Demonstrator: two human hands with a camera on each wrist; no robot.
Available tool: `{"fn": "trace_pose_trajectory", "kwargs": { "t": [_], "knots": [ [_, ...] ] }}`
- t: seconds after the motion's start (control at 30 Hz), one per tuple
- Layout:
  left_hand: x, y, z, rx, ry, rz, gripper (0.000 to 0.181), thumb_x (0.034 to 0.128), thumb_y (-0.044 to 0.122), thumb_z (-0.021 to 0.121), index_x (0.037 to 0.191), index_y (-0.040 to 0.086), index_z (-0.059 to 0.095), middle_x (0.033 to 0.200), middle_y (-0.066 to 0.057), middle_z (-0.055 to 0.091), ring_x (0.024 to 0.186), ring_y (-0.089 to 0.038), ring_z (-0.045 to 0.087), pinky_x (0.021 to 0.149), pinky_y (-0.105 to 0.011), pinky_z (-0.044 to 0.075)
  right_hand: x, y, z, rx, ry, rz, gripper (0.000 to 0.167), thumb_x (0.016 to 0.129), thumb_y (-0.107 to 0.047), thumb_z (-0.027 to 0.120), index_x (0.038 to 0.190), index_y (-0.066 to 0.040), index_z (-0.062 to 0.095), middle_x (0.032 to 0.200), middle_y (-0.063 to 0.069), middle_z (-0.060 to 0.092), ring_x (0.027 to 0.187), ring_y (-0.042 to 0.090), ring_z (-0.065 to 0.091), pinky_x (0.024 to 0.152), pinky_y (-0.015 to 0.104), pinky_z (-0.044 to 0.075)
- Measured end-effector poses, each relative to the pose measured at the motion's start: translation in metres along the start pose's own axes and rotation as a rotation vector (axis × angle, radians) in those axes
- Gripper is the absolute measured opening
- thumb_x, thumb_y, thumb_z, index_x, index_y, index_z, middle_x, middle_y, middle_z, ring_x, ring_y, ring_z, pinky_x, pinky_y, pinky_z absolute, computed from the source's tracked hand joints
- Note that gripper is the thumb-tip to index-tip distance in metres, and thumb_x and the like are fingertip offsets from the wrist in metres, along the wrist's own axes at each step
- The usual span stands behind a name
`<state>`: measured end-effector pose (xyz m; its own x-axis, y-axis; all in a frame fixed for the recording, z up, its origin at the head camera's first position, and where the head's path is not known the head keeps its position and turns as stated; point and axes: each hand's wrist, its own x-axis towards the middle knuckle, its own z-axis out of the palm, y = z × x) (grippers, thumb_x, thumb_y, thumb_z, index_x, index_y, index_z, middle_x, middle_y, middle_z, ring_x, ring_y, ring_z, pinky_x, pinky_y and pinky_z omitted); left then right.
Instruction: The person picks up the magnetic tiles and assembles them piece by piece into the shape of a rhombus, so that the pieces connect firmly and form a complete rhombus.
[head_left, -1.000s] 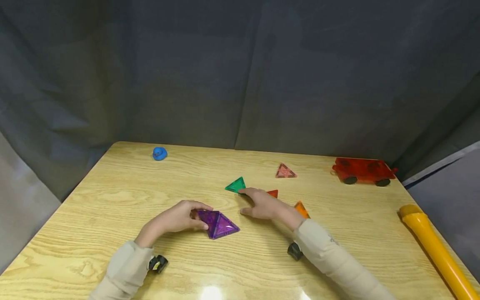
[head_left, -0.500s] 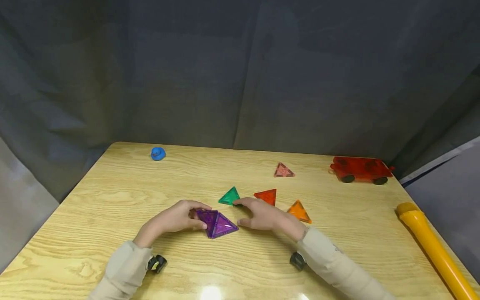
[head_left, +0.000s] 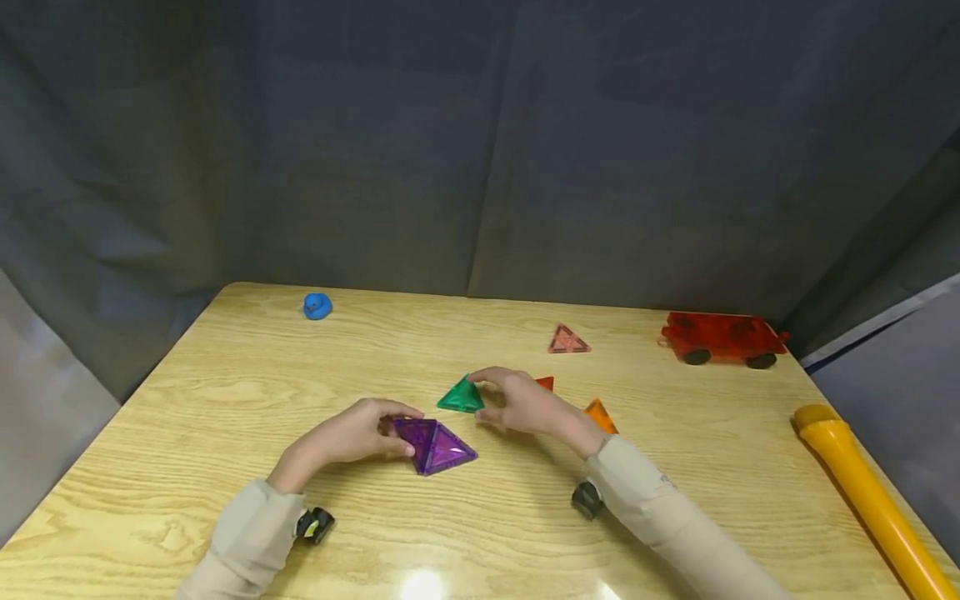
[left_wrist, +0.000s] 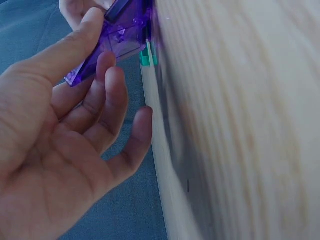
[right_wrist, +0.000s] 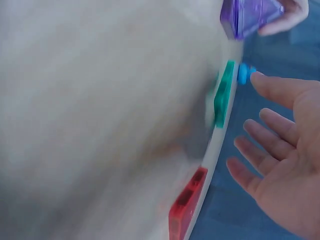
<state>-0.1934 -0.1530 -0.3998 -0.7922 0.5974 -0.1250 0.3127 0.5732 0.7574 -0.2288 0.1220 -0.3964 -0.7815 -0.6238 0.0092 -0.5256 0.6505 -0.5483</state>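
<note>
My left hand (head_left: 360, 433) pinches a dark purple triangular magnetic tile (left_wrist: 127, 37) between thumb and fingers. A lighter purple triangular tile (head_left: 450, 451) joins it edge to edge, and the pair stands tilted like a small peaked form. My right hand (head_left: 525, 402) hovers at the right side of a green triangular tile (head_left: 459, 396), thumb and forefinger spread apart. In the right wrist view its fingers are loose, with nothing between them, and the green tile lies flat on the table. A red triangular tile (right_wrist: 187, 202) lies partly hidden behind the right hand.
An orange triangle (head_left: 600, 417) is partly covered by the right wrist. A pink triangle (head_left: 568, 341) lies farther back. A blue duck (head_left: 317, 306) sits back left, a red wheeled car base (head_left: 723, 337) back right. A yellow tube (head_left: 873, 492) lies along the right edge.
The green tile slid toward me and slightly left under the right fingertips, then stayed. The right hand has since lifted a little away from the table. The left hand holds its place.
</note>
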Motion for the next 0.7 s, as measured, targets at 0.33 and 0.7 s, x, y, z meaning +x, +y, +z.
{"fn": "trace_pose_trajectory", "kwargs": {
  "t": [0.33, 0.7],
  "knots": [
    [0.001, 0.001, 0.001, -0.008, 0.002, -0.011, 0.049, 0.0855, 0.02, 0.072, 0.128, 0.0, 0.057, 0.081, 0.001, 0.059, 0.067, -0.011, 0.051, 0.059, -0.022, 0.043, 0.027, 0.01, 0.003, -0.026, -0.096, 0.11, 0.063, 0.088, -0.025, 0.069, 0.142, -0.006, 0.043, 0.144, 0.013, 0.045, 0.133, 0.03, 0.039, 0.109, 0.042, 0.033],
    [0.0, 0.002, 0.0, -0.001, 0.007, -0.014, 0.049, 0.0855, 0.02, 0.072, 0.128, 0.001, 0.058, 0.08, 0.002, 0.058, 0.066, -0.01, 0.05, 0.057, -0.022, 0.042, 0.034, 0.009, 0.008, -0.016, -0.084, 0.129, 0.063, 0.085, -0.021, 0.073, 0.14, -0.006, 0.044, 0.143, 0.013, 0.045, 0.133, 0.03, 0.039, 0.109, 0.041, 0.033]
  ]
}}
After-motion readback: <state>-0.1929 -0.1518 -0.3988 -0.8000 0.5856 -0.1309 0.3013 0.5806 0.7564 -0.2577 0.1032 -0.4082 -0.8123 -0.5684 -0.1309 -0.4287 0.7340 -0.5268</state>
